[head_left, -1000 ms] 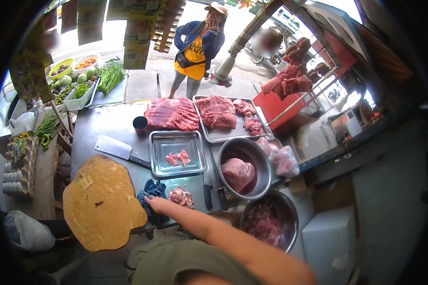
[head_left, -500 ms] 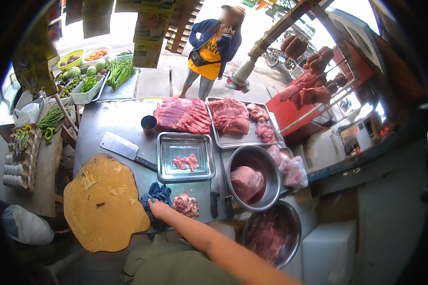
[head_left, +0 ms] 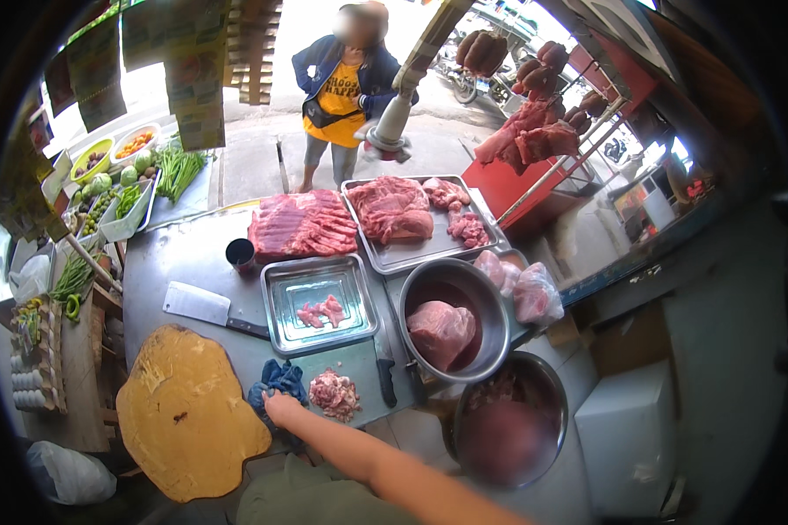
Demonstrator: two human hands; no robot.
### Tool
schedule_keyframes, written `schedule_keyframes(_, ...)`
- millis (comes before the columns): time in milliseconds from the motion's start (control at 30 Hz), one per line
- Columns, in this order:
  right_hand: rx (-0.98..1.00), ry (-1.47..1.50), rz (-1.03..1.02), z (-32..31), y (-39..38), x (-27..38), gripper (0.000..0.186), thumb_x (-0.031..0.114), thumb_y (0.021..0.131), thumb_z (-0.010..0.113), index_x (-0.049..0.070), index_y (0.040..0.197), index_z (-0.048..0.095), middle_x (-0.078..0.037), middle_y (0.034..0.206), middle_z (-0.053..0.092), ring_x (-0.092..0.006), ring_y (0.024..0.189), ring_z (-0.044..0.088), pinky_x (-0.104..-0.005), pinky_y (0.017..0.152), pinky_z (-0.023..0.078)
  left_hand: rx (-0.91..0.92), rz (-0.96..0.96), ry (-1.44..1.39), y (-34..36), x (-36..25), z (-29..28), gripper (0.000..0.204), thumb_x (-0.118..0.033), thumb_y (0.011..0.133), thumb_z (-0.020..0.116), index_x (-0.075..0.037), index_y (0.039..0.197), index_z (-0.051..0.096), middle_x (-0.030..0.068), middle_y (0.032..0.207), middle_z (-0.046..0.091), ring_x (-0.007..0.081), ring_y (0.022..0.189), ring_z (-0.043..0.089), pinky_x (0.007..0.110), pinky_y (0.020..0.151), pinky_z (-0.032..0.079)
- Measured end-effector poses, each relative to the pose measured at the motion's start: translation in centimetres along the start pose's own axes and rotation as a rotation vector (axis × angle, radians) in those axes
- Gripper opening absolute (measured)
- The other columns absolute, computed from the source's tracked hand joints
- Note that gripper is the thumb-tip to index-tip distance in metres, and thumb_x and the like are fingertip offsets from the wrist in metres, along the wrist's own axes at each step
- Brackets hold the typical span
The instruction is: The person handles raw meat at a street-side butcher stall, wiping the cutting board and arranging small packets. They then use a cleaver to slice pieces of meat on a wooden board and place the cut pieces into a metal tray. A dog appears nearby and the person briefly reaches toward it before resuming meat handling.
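My right hand (head_left: 278, 409) is closed on a crumpled blue cloth (head_left: 284, 377) at the near edge of the metal table, with the fingers partly hidden. My left hand is out of view. Left of the cloth lies a thick round wooden chopping block (head_left: 184, 424). Just right of it sits a small heap of meat scraps (head_left: 334, 395). A cleaver (head_left: 198, 303) rests beyond the block, its handle against a steel tray (head_left: 320, 278) that holds a few small meat pieces (head_left: 321, 311). A black-handled knife (head_left: 387, 381) lies right of the scraps.
Ribs (head_left: 302, 225), a dark cup (head_left: 240, 254) and a meat tray (head_left: 486, 249) line the far side. Right stand a steel pot (head_left: 504, 341) holding meat and a lower basin (head_left: 559, 411). Bagged meat (head_left: 537, 293) lies behind. A person (head_left: 346, 96) stands across the table.
The whole view has shifted, with the table's far side now further left. My right hand stays on the blue cloth. The person opposite has lowered a hand from the face.
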State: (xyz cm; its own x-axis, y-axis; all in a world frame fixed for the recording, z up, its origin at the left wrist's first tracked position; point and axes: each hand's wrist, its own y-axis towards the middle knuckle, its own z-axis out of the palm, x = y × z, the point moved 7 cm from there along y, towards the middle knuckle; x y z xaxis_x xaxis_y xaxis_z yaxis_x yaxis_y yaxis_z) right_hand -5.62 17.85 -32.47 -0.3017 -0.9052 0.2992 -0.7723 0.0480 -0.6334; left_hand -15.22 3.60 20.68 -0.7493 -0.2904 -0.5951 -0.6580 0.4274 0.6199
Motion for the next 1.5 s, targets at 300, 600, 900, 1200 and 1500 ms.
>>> schedule_keyframes(300, -0.019, -0.022, -0.016, 0.9, 1.1, -0.6, 0.063, 0.010, 0.092, 0.052, 0.000, 0.149, 0.028, -0.035, 0.131, 0.050, -0.0444, 0.107, 0.062, -0.0459, 0.087, 0.054, -0.032, 0.009, -0.016, 0.4, -0.7, -0.3, 0.045, -0.002, 0.091, 0.054, 0.003, 0.136, 0.048, 0.0205, 0.134, 0.055, 0.0306, 0.129, 0.050, 0.041, 0.113, 0.034)
schedule_keyframes(600, -0.012, -0.023, -0.054, 0.4, 1.2, -0.4, 0.062, 0.008, 0.092, 0.049, -0.002, 0.149, 0.026, -0.034, 0.126, 0.053, -0.0433, 0.107, 0.063, -0.0473, 0.084, 0.055, -0.091, 0.039, -0.037, 0.3, -1.3, -2.2, 0.044, -0.001, 0.092, 0.052, 0.003, 0.135, 0.048, 0.0203, 0.133, 0.055, 0.0310, 0.129, 0.050, 0.042, 0.114, 0.033)
schedule_keyframes(900, -0.073, -0.033, -0.016, 0.4, 1.0, -0.5, 0.057, 0.008, 0.094, 0.046, -0.002, 0.148, 0.028, -0.035, 0.130, 0.050, -0.0441, 0.107, 0.062, -0.0464, 0.087, 0.054, -0.144, 0.042, -0.028, -0.2, -1.6, -3.6, 0.042, -0.001, 0.093, 0.050, 0.003, 0.135, 0.049, 0.0200, 0.133, 0.056, 0.0313, 0.129, 0.050, 0.043, 0.114, 0.032)
schedule_keyframes(1200, -0.102, -0.073, -0.050, 0.7, 1.9, -0.4, 0.058, 0.013, 0.094, 0.045, -0.004, 0.148, 0.030, -0.033, 0.126, 0.054, -0.0490, 0.106, 0.061, -0.0569, 0.080, 0.055, -0.212, 0.093, -0.001, -0.9, -2.5, -5.4, 0.041, 0.000, 0.093, 0.048, 0.003, 0.134, 0.050, 0.0197, 0.132, 0.056, 0.0317, 0.129, 0.050, 0.044, 0.115, 0.032)
schedule_keyframes(1500, 0.024, -0.052, -0.028, 0.9, 1.4, -0.7, 0.057, 0.015, 0.099, 0.040, -0.001, 0.151, 0.022, -0.035, 0.133, 0.048, -0.0495, 0.116, 0.056, -0.0548, 0.094, 0.049, -0.448, 0.298, -0.051, -2.6, -6.9, -13.1, 0.039, 0.001, 0.094, 0.046, 0.003, 0.133, 0.050, 0.0194, 0.132, 0.056, 0.0320, 0.128, 0.050, 0.045, 0.116, 0.031)
